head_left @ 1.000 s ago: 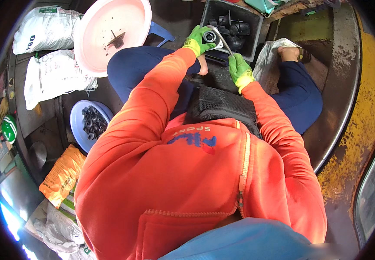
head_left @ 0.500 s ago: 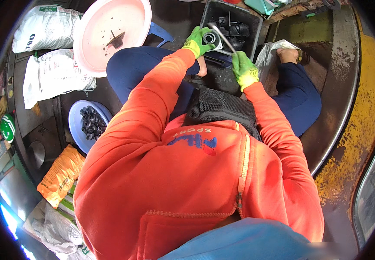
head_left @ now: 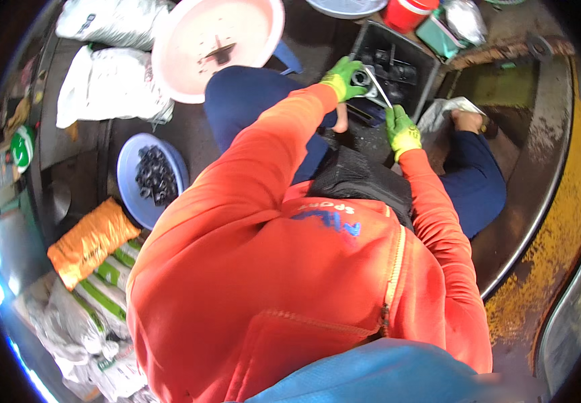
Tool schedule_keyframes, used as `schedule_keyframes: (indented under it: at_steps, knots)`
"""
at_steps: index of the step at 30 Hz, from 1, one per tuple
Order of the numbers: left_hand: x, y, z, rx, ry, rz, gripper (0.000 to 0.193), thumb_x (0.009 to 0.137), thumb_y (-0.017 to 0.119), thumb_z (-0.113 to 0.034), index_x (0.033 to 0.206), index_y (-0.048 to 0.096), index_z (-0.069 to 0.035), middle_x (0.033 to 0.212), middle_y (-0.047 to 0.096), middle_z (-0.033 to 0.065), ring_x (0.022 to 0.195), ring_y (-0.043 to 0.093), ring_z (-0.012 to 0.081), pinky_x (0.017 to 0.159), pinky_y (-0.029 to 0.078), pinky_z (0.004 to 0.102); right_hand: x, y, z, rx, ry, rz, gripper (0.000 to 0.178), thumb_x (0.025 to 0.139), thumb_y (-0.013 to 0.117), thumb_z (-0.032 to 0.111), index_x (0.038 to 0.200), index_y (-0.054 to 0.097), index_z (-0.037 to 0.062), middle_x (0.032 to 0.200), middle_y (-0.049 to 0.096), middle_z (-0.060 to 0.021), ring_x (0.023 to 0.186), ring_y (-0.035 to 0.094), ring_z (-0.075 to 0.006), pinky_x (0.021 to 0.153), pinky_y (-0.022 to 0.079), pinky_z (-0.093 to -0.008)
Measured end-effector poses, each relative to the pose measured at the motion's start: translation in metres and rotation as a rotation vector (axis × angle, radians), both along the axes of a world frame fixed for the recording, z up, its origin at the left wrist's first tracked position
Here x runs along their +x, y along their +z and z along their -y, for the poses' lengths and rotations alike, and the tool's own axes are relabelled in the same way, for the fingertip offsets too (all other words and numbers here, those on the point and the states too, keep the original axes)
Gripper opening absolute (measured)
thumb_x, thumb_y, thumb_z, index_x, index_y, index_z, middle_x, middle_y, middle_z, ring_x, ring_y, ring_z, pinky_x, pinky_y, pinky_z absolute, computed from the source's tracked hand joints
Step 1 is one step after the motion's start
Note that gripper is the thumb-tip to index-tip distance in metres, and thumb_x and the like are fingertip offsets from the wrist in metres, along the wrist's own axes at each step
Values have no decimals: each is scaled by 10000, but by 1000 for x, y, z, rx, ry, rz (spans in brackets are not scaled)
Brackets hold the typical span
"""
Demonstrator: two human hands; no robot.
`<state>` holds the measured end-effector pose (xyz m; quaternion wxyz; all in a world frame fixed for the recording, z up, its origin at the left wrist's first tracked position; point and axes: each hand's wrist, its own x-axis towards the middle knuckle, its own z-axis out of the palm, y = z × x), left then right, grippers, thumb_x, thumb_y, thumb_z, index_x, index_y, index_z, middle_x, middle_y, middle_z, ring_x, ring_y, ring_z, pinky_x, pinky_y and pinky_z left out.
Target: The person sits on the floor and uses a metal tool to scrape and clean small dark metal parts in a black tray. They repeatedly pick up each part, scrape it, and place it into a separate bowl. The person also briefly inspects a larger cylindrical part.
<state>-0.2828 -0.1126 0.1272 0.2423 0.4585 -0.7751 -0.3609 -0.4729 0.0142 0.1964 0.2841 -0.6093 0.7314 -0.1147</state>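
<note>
The left hand (head_left: 345,76) grasps 1 ringed part (head_left: 361,79) — the right hand (head_left: 402,129) clutches 1 slim metal rod (head_left: 378,87).

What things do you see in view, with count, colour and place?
Round part: one, dark and grey, in left hand
Metal rod: one, silvery, in right hand
Crate: one, black, top right of centre
Crate parts: several, black, inside it
Large basin: one, pink, upper left
Finned part: one, dark, in large basin
Small basin: one, light blue, left
Small parts: many, black, in small basin
Sacks: two, white, upper left
Bag: one, orange, left
Container: one, red, top right
Packaging: count unclear, white and green, lower left
Jacket: one, orange-red, centre
Left hand: one, green glove, upper centre
Right hand: one, green glove, farther right
</note>
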Motion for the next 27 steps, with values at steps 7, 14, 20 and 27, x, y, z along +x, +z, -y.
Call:
schedule_keyframes:
  at_steps: [7,14,20,27]
  knots:
    - [9,48,36,161,440,-530,314,627,770,-169,902,655,-72,781,657,74,717,603,171,677,500,330,-4,31,2,-196,-148,215,356,941,444,395,1007,575,71,939,613,-216,873,584,-376,774,449,-414]
    - [72,107,101,558,792,-964,460,762,674,-455,1011,621,-71,840,604,55,676,554,235,663,484,362,-58,88,-45,-652,-82,295,226,945,535,187,1075,595,12,950,621,-41,854,581,-151,774,451,-243]
    - [12,76,150,751,850,-810,533,748,669,-494,1095,595,-97,1028,581,109,839,529,285,687,465,407,-35,112,-55,-205,-727,1150,258,940,509,330,889,584,89,589,413,72,455,314,-25,403,217,-183]
    - [-30,10,194,97,-207,383,541,821,546,-441,1224,557,-82,1248,549,185,1153,522,314,958,408,398,-50,127,-44,-190,-920,1346,274,943,496,321,913,567,59,573,405,38,446,322,-57,397,234,-202]
